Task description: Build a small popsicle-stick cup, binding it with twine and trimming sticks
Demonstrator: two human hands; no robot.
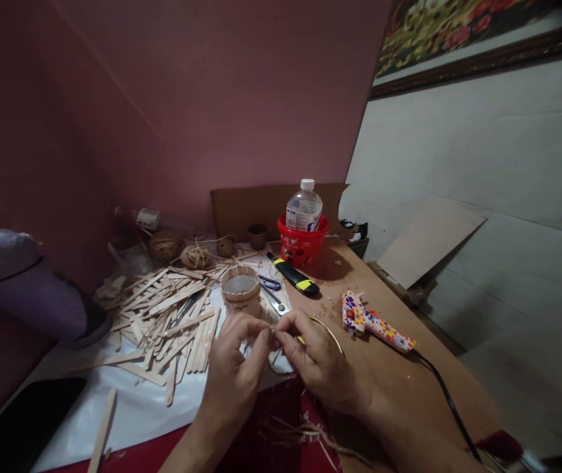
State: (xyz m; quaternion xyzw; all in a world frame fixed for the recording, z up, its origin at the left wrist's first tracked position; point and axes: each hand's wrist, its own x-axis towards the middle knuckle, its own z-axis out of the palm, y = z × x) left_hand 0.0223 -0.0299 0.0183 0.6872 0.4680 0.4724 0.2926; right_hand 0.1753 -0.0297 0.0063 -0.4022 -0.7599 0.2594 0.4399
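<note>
My left hand [236,368] and my right hand [316,358] meet over the table's near edge, fingertips pinched together on a thin strand of raffia [272,330]. A thin curved loop [329,330] arcs over my right hand. Just beyond the hands stands a small round pot clad in wooden sticks [240,289]. Loose raffia strands [305,437] lie below my wrists on a red cloth.
A heap of ice-cream sticks [167,315] covers the white sheet at left. Scissors [274,292], a black-yellow cutter [295,276], a flowered glue gun [377,325] with its cord, a red bucket [303,244] holding a water bottle, twine balls [165,246] and a dark phone [25,424] lie around.
</note>
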